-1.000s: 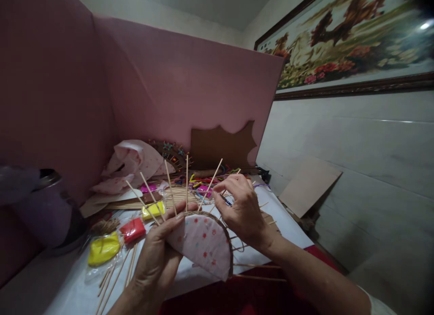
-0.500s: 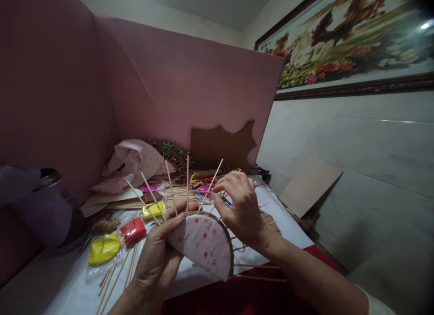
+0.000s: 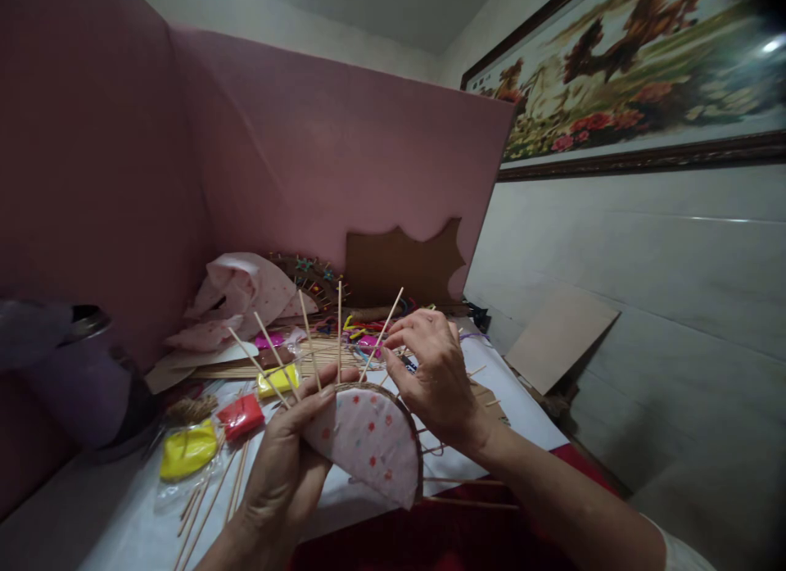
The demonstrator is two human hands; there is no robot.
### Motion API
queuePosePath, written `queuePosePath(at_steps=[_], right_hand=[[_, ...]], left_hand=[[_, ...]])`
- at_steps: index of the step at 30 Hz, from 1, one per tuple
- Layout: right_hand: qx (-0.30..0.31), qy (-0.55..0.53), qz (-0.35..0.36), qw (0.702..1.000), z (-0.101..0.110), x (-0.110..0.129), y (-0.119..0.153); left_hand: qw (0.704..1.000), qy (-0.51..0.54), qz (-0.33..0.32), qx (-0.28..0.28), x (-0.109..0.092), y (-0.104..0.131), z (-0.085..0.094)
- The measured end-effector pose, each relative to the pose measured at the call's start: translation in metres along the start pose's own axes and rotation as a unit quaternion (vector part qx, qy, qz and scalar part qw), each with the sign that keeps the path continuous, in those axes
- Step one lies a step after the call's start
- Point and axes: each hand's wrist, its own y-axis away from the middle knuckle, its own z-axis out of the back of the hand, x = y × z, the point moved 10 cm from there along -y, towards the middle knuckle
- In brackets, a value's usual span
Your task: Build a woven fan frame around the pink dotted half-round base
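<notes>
My left hand (image 3: 288, 456) grips a half-round piece (image 3: 368, 440) covered in pale pink cloth with red flowers. A brown cord edges its curved rim. Thin wooden sticks (image 3: 340, 333) fan out from that rim, upward and to the right. A thin string (image 3: 319, 350) crosses the upper sticks. My right hand (image 3: 430, 358) is beside the slanted stick on the right, its thumb and forefinger pinched at the string's end. The right hand hides some of the sticks behind it.
Bagged clay in yellow (image 3: 189, 452) and red (image 3: 241, 417) lies at the left near loose sticks (image 3: 202, 505). Behind are crumpled floral cloth (image 3: 246, 284) and a scalloped brown cardboard (image 3: 399, 264). A purple container (image 3: 92, 382) stands far left; a flat board (image 3: 562, 337) leans at right.
My right hand has shifted very slightly, its fingers still close to the slanted stick. The left hand and the half-round piece have stayed in place.
</notes>
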Motion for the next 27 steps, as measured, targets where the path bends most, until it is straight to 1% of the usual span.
queuePosePath(at_steps=[6,20,27], right_hand=[[-0.005,-0.003,-0.002,1.0,0.0011,0.0,-0.001],[-0.002,-0.007,-0.01,1.0,-0.0015,-0.0022,-0.0009],[-0.006,-0.004,-0.009,1.0,-0.001,-0.0011,-0.0007]], left_hand=[[1.0,-0.002,-0.001,-0.014,0.0003,-0.0011,0.0044],[1.0,-0.001,0.001,-0.006,0.0018,-0.0017,0.0033],[1.0,-0.003,-0.004,-0.013,0.001,-0.0029,0.0051]])
